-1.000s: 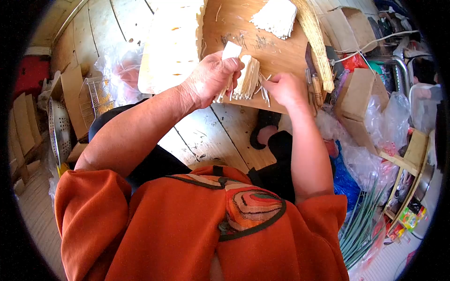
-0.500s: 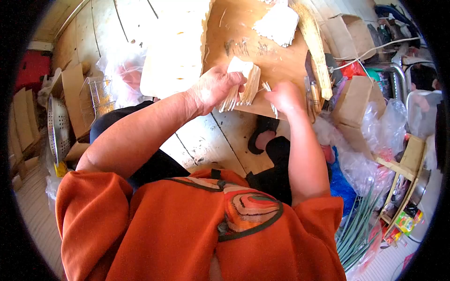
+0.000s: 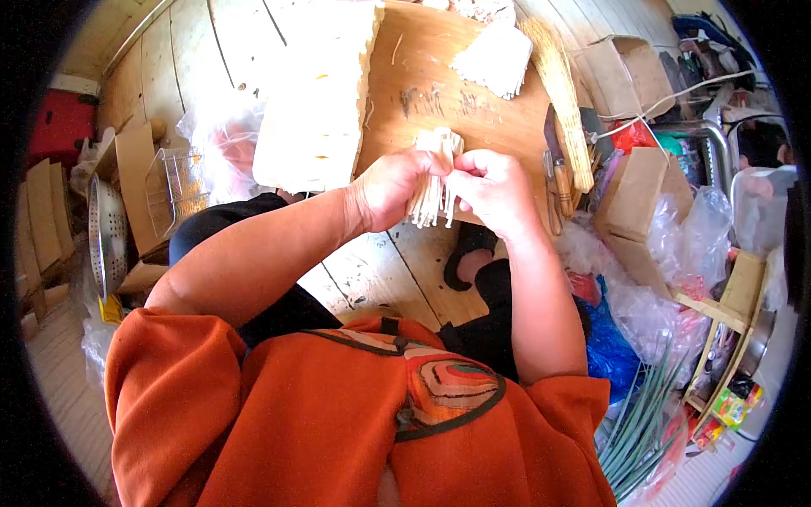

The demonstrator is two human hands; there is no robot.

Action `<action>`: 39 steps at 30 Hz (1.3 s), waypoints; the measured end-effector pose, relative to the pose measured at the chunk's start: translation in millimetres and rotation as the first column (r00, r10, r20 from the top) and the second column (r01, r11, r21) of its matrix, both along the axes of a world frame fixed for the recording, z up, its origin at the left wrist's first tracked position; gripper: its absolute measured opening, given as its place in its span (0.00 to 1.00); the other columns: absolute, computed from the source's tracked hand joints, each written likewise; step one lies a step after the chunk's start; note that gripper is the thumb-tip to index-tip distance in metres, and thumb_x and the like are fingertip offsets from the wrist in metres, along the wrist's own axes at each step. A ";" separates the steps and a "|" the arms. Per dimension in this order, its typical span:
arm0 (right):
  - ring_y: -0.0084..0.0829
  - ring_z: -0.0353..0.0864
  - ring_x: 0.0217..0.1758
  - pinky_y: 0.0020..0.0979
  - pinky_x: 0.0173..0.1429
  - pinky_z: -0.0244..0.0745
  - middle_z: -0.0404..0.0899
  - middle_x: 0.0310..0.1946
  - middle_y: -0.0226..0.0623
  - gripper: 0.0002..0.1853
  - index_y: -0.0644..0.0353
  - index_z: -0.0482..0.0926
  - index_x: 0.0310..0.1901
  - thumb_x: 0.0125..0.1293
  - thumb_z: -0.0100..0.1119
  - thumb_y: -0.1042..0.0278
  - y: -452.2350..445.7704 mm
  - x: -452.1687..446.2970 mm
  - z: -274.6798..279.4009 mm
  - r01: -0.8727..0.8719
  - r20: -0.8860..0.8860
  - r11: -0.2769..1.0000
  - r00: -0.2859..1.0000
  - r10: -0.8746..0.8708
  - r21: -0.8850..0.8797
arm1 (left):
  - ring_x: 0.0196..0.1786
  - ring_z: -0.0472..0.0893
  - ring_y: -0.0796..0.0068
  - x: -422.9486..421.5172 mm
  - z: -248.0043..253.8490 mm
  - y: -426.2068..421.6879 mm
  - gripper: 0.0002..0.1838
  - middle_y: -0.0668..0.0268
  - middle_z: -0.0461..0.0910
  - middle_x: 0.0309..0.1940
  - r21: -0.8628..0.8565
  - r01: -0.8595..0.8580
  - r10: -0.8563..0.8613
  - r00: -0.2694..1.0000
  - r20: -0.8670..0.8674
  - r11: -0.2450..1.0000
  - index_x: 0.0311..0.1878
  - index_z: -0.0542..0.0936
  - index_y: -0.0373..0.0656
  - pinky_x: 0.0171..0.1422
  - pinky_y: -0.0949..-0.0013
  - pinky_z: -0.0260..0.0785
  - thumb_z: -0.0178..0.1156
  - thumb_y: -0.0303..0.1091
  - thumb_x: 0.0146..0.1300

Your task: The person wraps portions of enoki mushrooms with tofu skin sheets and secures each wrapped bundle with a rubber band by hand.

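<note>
My left hand (image 3: 387, 188) is closed around a bundle of pale, thin noodle-like strips (image 3: 433, 203), their loose ends hanging down over the near edge of a wooden board (image 3: 473, 127). Against the right side of that bundle, my right hand (image 3: 497, 190) has thumb and fingers pinched together; whatever is between them is hidden. A white folded stack (image 3: 497, 59) lies farther back on the board. To the left is a large, overexposed white sheet or tray (image 3: 308, 101) with a wavy edge.
A straw brush (image 3: 557, 93) lies along the board's right side, beside a knife (image 3: 552, 139). Cardboard boxes (image 3: 642, 186) and plastic bags stand at right, above long green stalks (image 3: 646, 422). A metal colander (image 3: 107, 232) and wire basket (image 3: 182, 182) are at left.
My right hand has moved left to the bundle; earlier it was apart, with a few strips in its fingers. The bundle now hangs straighter, with its strips turned downward.
</note>
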State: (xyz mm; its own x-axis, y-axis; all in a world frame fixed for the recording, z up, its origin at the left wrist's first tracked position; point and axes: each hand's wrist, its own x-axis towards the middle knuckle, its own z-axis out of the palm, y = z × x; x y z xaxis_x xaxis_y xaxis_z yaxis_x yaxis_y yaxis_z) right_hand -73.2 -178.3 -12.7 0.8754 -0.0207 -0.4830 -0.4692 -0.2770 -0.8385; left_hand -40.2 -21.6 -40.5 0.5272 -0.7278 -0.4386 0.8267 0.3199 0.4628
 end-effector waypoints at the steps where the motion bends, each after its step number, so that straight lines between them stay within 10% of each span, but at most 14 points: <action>1: 0.16 0.74 0.22 0.19 0.26 0.69 0.79 0.26 0.29 0.08 0.67 0.81 0.38 0.60 0.63 0.71 0.0 0.7 -2.1 -0.028 0.031 0.999 0.999 0.029 -0.026 | 0.40 0.81 0.67 1.6 -1.0 0.9 0.13 0.61 0.80 0.36 -0.020 0.018 -0.018 1.000 -0.004 1.000 0.46 0.74 0.40 0.49 0.65 0.73 0.51 0.32 0.58; 12: 0.18 0.76 0.24 0.22 0.28 0.73 0.79 0.25 0.31 0.10 0.67 0.80 0.41 0.66 0.56 0.69 2.3 2.2 14.0 -0.063 -0.013 0.998 0.998 0.063 0.004 | 0.40 0.80 0.67 6.7 5.1 5.4 0.15 0.60 0.79 0.33 -0.120 0.105 -0.094 0.991 0.098 0.987 0.46 0.74 0.38 0.52 0.65 0.72 0.50 0.34 0.58; 17: 0.19 0.77 0.24 0.22 0.29 0.74 0.80 0.25 0.31 0.10 0.66 0.81 0.39 0.66 0.55 0.69 -3.8 -0.3 4.9 -0.139 0.037 0.987 0.989 0.142 -0.074 | 0.39 0.82 0.69 -0.1 9.9 8.4 0.18 0.61 0.81 0.40 0.145 0.108 -0.129 0.981 0.143 0.984 0.51 0.75 0.37 0.49 0.67 0.74 0.54 0.36 0.58; 23: 0.21 0.78 0.25 0.23 0.28 0.71 0.82 0.26 0.32 0.08 0.65 0.82 0.35 0.63 0.58 0.69 -9.6 1.9 15.8 -0.267 0.180 0.854 0.908 0.378 -0.446 | 0.34 0.78 0.74 0.8 12.6 9.9 0.15 0.64 0.78 0.35 0.260 0.146 -0.217 0.939 0.269 0.954 0.47 0.76 0.38 0.41 0.72 0.72 0.57 0.35 0.59; 26: 0.37 0.82 0.28 0.36 0.35 0.75 0.81 0.25 0.46 0.12 0.62 0.82 0.33 0.55 0.65 0.61 -9.7 3.9 23.3 -0.237 0.037 0.812 0.953 0.302 -0.534 | 0.32 0.76 0.76 6.3 6.8 13.3 0.14 0.67 0.76 0.33 0.310 0.239 -0.344 0.871 0.350 0.920 0.47 0.75 0.39 0.39 0.73 0.71 0.58 0.35 0.60; 32: 0.21 0.79 0.37 0.26 0.38 0.75 0.81 0.40 0.33 0.21 0.64 0.77 0.52 0.55 0.63 0.74 -17.1 3.6 9.1 -0.050 0.083 0.958 0.996 0.028 0.283 | 0.32 0.75 0.78 4.9 20.0 10.3 0.17 0.69 0.74 0.36 0.339 0.209 -0.370 0.764 0.529 0.917 0.49 0.71 0.38 0.40 0.74 0.70 0.58 0.40 0.66; 39: 0.19 0.78 0.37 0.23 0.44 0.76 0.80 0.40 0.32 0.22 0.70 0.74 0.53 0.57 0.66 0.76 -2.3 2.7 11.6 -0.037 0.158 0.913 0.987 -0.030 0.406 | 0.43 0.79 0.62 10.7 43.3 11.3 0.18 0.52 0.79 0.36 0.684 0.066 -0.584 0.584 0.563 0.726 0.53 0.71 0.35 0.53 0.65 0.70 0.56 0.35 0.64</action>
State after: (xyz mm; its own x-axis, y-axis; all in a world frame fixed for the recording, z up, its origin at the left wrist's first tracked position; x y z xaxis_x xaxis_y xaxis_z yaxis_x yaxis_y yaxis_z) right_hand -70.5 -180.6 -1.1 0.9404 0.1508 -0.3048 -0.3215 0.1019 -0.9414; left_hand -29.5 -10.4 2.8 0.6146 -0.6774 -0.4042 0.1298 -0.4185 0.8989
